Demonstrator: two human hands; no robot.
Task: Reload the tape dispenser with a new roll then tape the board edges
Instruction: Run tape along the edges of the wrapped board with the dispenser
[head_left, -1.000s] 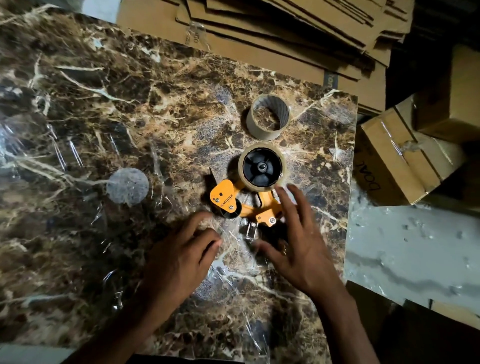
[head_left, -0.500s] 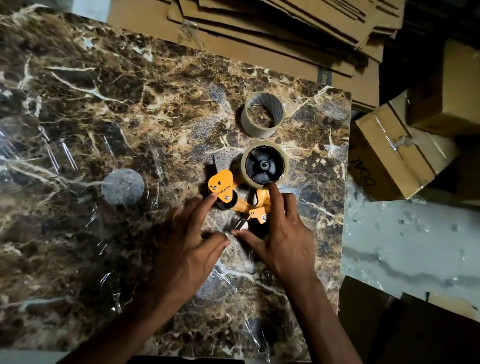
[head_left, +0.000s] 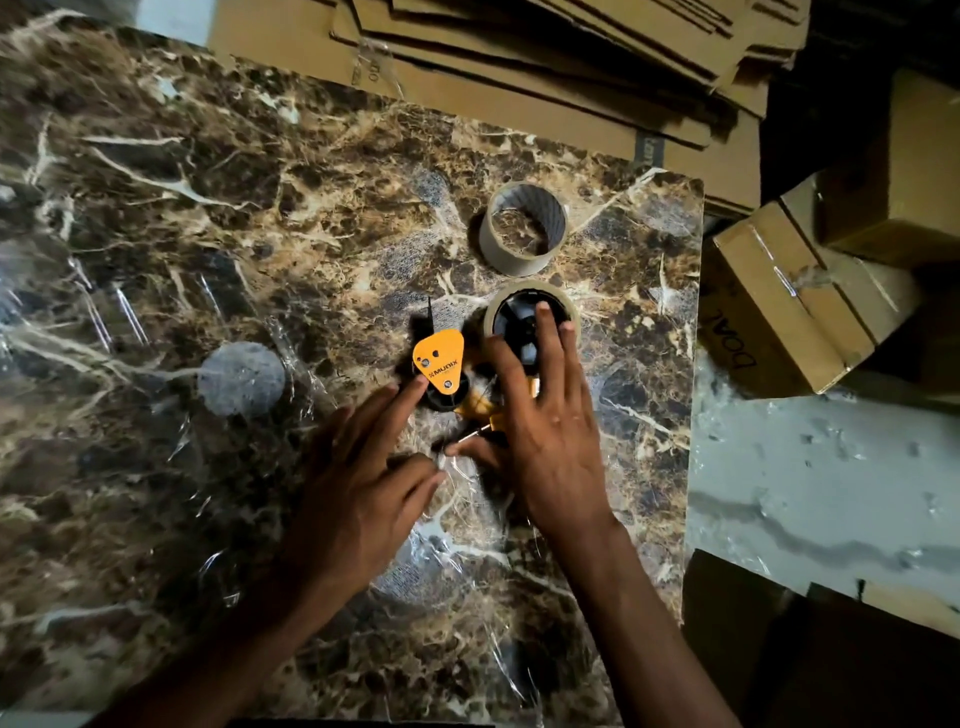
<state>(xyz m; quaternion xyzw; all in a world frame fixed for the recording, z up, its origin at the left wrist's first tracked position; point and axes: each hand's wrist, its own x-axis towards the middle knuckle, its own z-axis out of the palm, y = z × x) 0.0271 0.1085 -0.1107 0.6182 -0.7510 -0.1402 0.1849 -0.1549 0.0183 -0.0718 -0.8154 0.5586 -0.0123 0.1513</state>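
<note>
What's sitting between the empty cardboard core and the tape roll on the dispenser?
Nothing: the head view shows only a bare strip of marble board between the empty core and the mounted tape roll.

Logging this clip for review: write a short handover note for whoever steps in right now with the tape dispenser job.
Left hand: open, index fingertip touching the orange plate of the orange-and-black tape dispenser.
Right hand: spread flat over the dispenser, fingers on the tan tape roll seated on its black hub; no closed grip.
The dispenser lies on the brown marble-patterned board. The empty grey cardboard core stands just beyond it.
Done: new roll is on the hub.
Left: whether the tape is threaded cannot be told; board edges look untaped.
</note>
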